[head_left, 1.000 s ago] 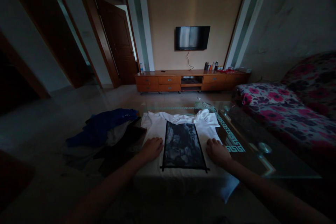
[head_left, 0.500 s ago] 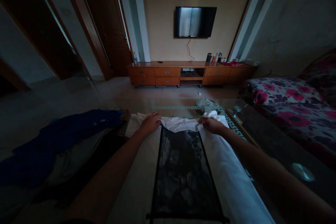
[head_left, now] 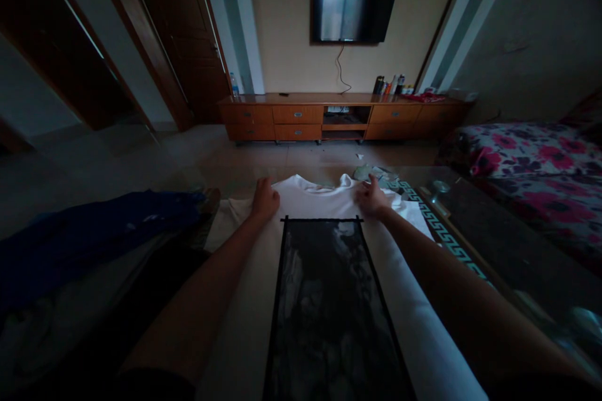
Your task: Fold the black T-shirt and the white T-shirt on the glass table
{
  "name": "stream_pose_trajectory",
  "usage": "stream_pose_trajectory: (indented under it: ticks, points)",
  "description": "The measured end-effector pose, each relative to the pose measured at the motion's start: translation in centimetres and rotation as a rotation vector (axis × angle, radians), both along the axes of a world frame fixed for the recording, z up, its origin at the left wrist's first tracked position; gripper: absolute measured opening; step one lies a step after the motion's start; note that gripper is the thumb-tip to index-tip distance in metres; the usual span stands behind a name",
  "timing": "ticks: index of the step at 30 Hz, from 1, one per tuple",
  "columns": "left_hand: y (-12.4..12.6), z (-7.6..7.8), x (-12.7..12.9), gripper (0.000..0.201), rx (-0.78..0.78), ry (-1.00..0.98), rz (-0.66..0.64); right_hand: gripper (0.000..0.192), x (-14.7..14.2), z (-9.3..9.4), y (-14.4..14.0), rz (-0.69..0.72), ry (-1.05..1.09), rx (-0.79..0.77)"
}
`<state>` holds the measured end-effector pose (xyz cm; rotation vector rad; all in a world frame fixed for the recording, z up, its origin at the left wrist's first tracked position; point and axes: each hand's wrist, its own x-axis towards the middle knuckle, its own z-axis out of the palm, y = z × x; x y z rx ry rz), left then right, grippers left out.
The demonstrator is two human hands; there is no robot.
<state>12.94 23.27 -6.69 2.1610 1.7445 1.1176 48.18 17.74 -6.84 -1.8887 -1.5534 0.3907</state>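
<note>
A white T-shirt (head_left: 320, 202) lies spread in front of me with its collar at the far end. A dark picture print (head_left: 329, 301) with a black border fills its middle. On the shirt's left shoulder area rests my left hand (head_left: 266, 199), its fingers curled together on the fabric. My right hand (head_left: 373, 198) touches the cloth right of the collar, its fingers somewhat apart and slightly blurred. Fabric near both hands is lightly creased.
The shirt lies on a glass table (head_left: 451, 244) with a green key-pattern border. Dark blue clothing (head_left: 103, 219) is heaped at left. A flowered sofa (head_left: 540, 156) stands at right. Beyond are a wooden TV cabinet (head_left: 296, 116) and a wall television (head_left: 355, 7).
The bunched upper edge of the shirt has been laid flat, so the collar and the print's top border now show. Both hands have moved slightly apart, and the right fingers have loosened.
</note>
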Motion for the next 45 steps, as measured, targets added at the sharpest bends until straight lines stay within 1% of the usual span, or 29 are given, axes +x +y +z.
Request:
stream_pose_trajectory:
  ticks: [1,2,3,5,7,10,12,16,19,22,25,29,32,35,37,38,40,41,43,45]
  points:
    - [-0.5,-0.1,0.0,0.041,0.052,0.072,-0.021,0.076,-0.3,-0.1,-0.4,-0.002,-0.053,0.017]
    - [-1.0,0.0,0.1,0.039,0.093,0.139,-0.030,0.075,-0.5,0.0,-0.9,-0.006,-0.110,0.043]
    - [-1.6,0.3,0.1,0.036,0.115,0.201,-0.036,0.069,-0.8,0.2,-1.6,-0.002,-0.169,0.073]
    - [-3.1,1.0,0.0,0.030,0.105,0.312,-0.061,0.055,-1.4,0.8,-3.1,0.005,-0.317,0.106]
    - [-4.7,1.7,-0.2,0.028,0.069,0.405,-0.117,0.051,-1.8,1.2,-5.1,-0.009,-0.429,0.057]
    - [-7.4,2.0,-0.9,0.038,0.034,0.494,-0.196,0.061,-1.8,1.0,-8.5,-0.049,-0.529,-0.055]
    - [-9.2,1.8,-1.6,0.047,-0.008,0.519,-0.216,0.070,-1.6,0.5,-10.7,-0.094,-0.563,-0.077]
    - [-11.9,1.3,-3.0,0.059,-0.079,0.542,-0.214,0.081,-1.3,-0.1,-14.5,-0.169,-0.559,-0.051]
    - [-13.8,1.2,-3.7,0.060,-0.125,0.563,-0.213,0.089,-1.1,-0.2,-16.7,-0.138,-0.505,-0.137]
    - [-16.2,1.3,-3.9,0.059,-0.194,0.579,-0.199,0.095,-0.8,-0.2,-18.8,-0.114,-0.491,-0.231]
    - [-19.3,1.5,-3.6,0.062,-0.236,0.574,-0.173,0.095,-0.1,-0.3,-21.2,-0.116,-0.523,-0.254]
    - [-23.8,1.3,-3.1,0.063,-0.252,0.553,-0.166,0.089,1.2,-0.4,-24.7,-0.101,-0.570,-0.287]
    - [-26.0,1.4,-2.7,0.064,-0.273,0.541,-0.160,0.089,2.2,-0.4,-26.7,-0.130,-0.583,-0.318]
    - [-26.5,2.2,-2.8,0.056,-0.287,0.503,-0.202,0.090,2.5,0.0,-27.8,-0.164,-0.568,-0.378]
    - [-26.0,3.0,-3.3,0.050,-0.233,0.464,-0.228,0.091,2.2,0.5,-28.0,-0.212,-0.537,-0.430]
    - [-25.5,3.3,-3.8,0.048,-0.196,0.450,-0.221,0.091,1.9,0.8,-27.9,-0.241,-0.532,-0.437]
    - [-24.6,3.9,-4.8,0.045,-0.135,0.445,-0.192,0.087,0.9,1.6,-27.2,-0.272,-0.562,-0.388]
    - [-24.1,4.1,-5.3,0.045,-0.119,0.454,-0.184,0.083,0.4,2.0,-26.7,-0.261,-0.588,-0.340]
    - [-23.1,4.1,-5.7,0.045,-0.106,0.475,-0.188,0.074,-0.7,2.7,-25.4,-0.190,-0.615,-0.242]
    - [-22.1,3.8,-5.3,0.045,-0.095,0.477,-0.181,0.069,-1.7,3.0,-23.9,-0.116,-0.587,-0.196]
